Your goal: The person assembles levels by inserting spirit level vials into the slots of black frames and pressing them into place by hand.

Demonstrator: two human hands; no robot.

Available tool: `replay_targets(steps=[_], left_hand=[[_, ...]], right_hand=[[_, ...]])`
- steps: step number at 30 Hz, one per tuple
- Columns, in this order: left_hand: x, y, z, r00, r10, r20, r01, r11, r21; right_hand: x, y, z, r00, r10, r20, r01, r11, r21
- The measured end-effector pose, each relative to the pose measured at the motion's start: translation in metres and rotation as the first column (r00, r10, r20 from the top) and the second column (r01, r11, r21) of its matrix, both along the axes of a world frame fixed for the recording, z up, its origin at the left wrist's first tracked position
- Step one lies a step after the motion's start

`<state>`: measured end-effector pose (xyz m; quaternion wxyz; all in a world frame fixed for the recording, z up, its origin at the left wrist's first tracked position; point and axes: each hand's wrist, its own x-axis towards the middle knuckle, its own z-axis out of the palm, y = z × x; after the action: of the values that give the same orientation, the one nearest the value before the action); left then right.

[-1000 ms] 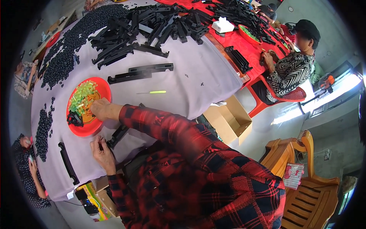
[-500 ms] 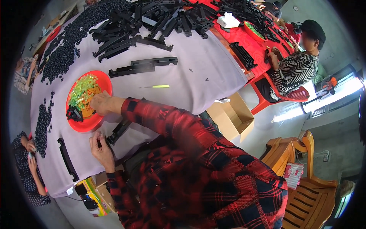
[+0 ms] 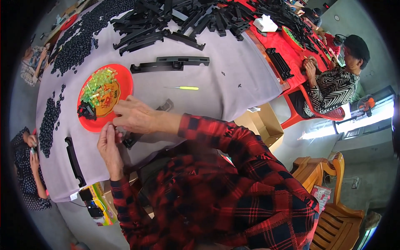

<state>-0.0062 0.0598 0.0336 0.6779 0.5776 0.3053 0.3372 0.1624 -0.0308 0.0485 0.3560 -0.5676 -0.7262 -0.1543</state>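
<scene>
My right hand (image 3: 135, 116) has its fingers pinched together just off the near rim of a red plate (image 3: 128, 81). Its fingertips meet those of my left hand (image 3: 109, 146), also closed, and whatever small thing is between them is hidden. Under my right hand lies a long black plastic bar (image 3: 131, 140), partly covered by the hand and wrist. On the plate are a pile of translucent green pieces (image 3: 100, 81) and a small heap of black pieces (image 3: 87, 110). Farther off rest a thin screwdriver with a yellow-green handle (image 3: 188, 88) and two black bars (image 3: 171, 64) side by side.
Many black bars (image 3: 179, 21) are heaped at the far side, with small round black parts (image 3: 77, 50) spread at the left. Another black bar (image 3: 74, 162) lies near the left edge. A cardboard box (image 3: 264, 125) stands right of the table. Co-workers sit around, one in a patterned top (image 3: 335, 85).
My right hand has come away from the plate, back toward me, and met my left hand. The whole view has shifted slightly.
</scene>
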Motion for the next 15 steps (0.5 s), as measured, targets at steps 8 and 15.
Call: replay_targets(steps=[8,15], left_hand=[[-0.008,-0.021,0.015,0.999,-0.034,0.016,0.033,0.998,0.056],[0.002,-0.042,0.029,0.99,-0.142,-0.005,0.14,0.968,0.206]], right_hand=[[-0.011,-0.027,0.009,0.88,0.047,-0.472,-0.057,0.998,-0.006],[-0.004,-0.051,0.023,0.481,-0.117,-0.869,-0.164,0.962,-0.221]])
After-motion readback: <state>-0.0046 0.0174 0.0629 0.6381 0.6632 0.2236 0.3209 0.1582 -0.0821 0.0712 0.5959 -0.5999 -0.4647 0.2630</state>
